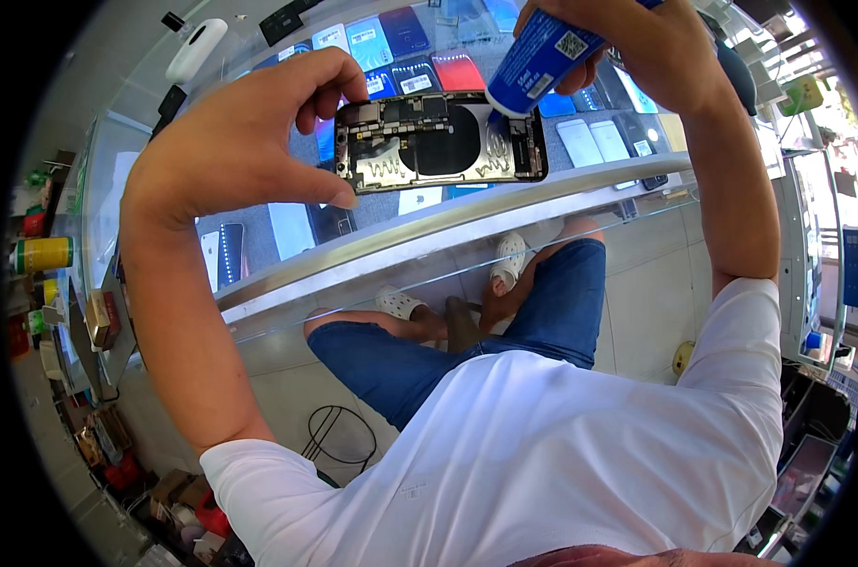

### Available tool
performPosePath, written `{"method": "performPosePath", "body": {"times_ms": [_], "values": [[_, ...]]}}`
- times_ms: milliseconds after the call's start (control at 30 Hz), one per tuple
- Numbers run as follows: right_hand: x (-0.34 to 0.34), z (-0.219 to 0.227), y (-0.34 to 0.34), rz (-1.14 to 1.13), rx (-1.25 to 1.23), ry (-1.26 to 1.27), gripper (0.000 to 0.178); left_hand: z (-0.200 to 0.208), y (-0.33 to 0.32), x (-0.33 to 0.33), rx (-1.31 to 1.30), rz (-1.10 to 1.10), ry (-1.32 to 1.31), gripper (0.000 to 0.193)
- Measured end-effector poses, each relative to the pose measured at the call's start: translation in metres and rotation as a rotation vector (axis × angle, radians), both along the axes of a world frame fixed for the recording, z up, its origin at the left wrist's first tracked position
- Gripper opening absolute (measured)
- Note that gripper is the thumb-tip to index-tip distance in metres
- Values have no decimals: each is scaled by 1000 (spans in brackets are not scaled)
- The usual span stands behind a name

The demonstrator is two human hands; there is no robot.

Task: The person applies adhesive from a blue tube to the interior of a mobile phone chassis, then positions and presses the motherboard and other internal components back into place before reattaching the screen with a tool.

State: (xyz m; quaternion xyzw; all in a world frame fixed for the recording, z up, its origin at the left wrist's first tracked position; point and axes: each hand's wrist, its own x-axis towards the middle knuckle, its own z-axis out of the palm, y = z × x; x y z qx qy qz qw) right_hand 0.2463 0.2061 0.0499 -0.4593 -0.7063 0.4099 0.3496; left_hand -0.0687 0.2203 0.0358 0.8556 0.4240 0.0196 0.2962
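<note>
Grasps the left end of an opened phone (420,142) with the left hand (226,137), pinching between thumb on the near side and fingers on the far side. Clasps a blue tube (542,64) in the right hand (642,47), tipped nozzle-down at the phone's right part; cannot tell whether touching. Holds the phone above the surface (448,220), close to the near edge, around mid-length. Visible along that edge, farther right: white phones (576,144).

There is one left hand (245,142), one right hand (642,42), one open phone (438,140), one blue tube (545,64), two shoes (511,259) and one shirt (552,444).
</note>
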Motion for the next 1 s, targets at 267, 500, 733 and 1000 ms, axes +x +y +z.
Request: {"method": "performPosePath", "body": {"times_ms": [267, 500, 733, 1000], "values": [[-3, 0, 3, -17, 14, -14, 31, -2, 2, -2, 0, -13, -42, 71], [-6, -1, 2, -65, 48, -35, 30, 1, 0, -1, -22, 3, -40, 71], [-5, 3, -1, -67, 55, -29, 30, 1, 0, -1, -16, -7, -31, 71], [-9, 12, -5, -81, -47, -54, 30, 1, 1, -2, -16, -9, -27, 71]]}}
